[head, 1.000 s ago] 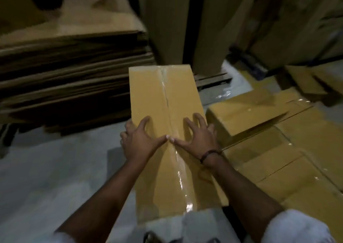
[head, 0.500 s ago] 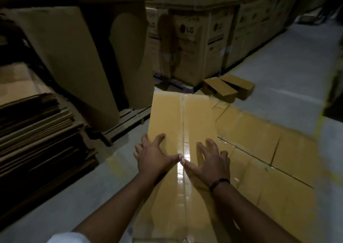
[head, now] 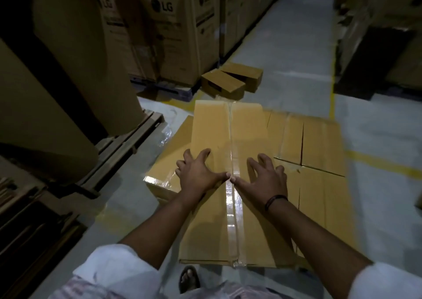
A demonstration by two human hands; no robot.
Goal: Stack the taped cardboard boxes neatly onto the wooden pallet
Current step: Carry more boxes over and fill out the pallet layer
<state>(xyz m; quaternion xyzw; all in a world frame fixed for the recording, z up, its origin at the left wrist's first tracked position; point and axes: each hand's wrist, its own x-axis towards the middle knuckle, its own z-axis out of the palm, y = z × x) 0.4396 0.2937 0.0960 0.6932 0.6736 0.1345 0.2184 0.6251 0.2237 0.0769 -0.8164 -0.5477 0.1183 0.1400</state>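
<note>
- Fingers point(head: 203, 153) of both hands are splayed wide and lie flat on the top face of the taped cardboard box point(head: 210, 127); neither hand curls round an edge.
- Left hand point(head: 197, 176) and right hand point(head: 266, 179) sit side by side, their thumb tips meeting on the tape seam point(head: 233, 218).
- Box position: directly in front of the person, over the left part of a layer of taped boxes point(head: 319, 143), with its near end jutting toward the person.
- Long axis: runs straight away from the person, along the seam. The fingers point the same way, so any push goes lengthwise.
- Reach: both hands are equally far along the box, about mid-length. The left hand's outer fingers touch the left long edge; the right hand stops short of the right edge.
- Alignment, as a judgement: the far end looks close to the layer's far edge, and the left side overhangs a lower box point(head: 164, 170).
- Next move, as a judgement: a short forward slide, with a shift to the right to square the edges.
- No pallet is visible under the layer. A slatted wooden pallet point(head: 127, 138) to the left carries cardboard rolls point(head: 80, 70).
</note>
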